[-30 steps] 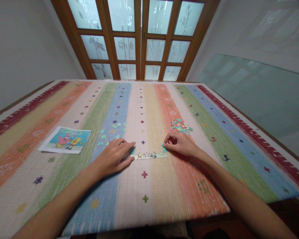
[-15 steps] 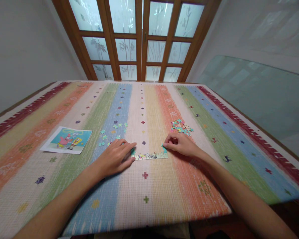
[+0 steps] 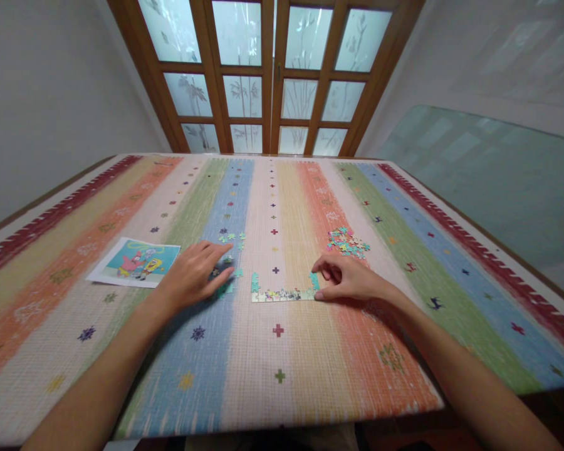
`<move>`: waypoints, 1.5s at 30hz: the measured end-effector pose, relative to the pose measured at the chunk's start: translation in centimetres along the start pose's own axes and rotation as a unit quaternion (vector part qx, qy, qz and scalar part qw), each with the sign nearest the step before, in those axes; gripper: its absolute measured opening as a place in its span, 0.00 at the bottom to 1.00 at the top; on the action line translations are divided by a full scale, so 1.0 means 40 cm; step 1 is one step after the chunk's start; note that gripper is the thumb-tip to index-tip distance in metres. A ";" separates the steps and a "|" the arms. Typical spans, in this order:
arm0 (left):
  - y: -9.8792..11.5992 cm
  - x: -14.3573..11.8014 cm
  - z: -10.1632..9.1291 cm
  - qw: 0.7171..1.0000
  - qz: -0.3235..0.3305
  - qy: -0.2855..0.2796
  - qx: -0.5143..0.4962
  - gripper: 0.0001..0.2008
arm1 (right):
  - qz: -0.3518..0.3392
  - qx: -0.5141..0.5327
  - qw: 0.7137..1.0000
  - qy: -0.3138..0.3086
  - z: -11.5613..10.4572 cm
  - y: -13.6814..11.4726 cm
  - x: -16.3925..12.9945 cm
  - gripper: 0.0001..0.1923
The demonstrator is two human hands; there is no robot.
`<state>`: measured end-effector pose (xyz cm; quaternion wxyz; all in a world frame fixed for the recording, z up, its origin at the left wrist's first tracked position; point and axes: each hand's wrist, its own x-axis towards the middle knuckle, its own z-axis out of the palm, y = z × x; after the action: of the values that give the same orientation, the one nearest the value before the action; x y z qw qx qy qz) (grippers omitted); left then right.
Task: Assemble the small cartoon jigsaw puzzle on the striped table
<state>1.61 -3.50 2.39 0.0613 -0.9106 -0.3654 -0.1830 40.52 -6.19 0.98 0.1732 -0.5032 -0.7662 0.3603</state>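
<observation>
Puzzle strip (image 3: 282, 293), a joined row with short upturned ends, is laid flat on the striped mat (image 3: 282, 376), near its middle. Its right end is touched by the right hand (image 3: 345, 280): fingers curled loosely, thumb and index tips at the strip's corner; whether a piece is pinched cannot be told. Left of the strip, the left hand (image 3: 192, 275) is spread flat, fingers extended over scattered teal pieces (image 3: 230, 238); nothing is gripped. Right of the strip and farther away, a loose piece pile (image 3: 348, 241) is seen. Far left of the strip, a reference picture (image 3: 136, 263) is laid flat.
</observation>
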 end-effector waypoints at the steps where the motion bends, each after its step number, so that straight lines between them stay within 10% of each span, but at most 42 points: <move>1: -0.022 -0.003 -0.007 1.000 -0.014 0.000 0.009 0.21 | -0.002 -0.004 1.000 -0.003 -0.001 0.001 -0.001 0.23; 9: -0.152 -0.035 -0.034 0.996 -0.060 -0.041 0.058 0.17 | -0.002 -0.035 0.999 -0.008 -0.009 -0.012 -0.005 0.23; 26: -0.161 -0.059 -0.035 0.987 -0.103 -0.114 -0.046 0.15 | -0.005 -0.018 1.000 -0.018 -0.007 0.000 -0.004 0.25; 45: -0.022 -0.012 -0.057 0.943 -0.093 -0.253 -0.193 0.14 | 0.002 -0.020 1.000 -0.013 -0.007 -0.010 -0.006 0.24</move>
<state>0.03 -3.71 4.30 -0.2278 -0.8834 -0.4091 -0.0184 40.53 -6.40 1.49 0.1520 -0.5034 -0.7746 0.3514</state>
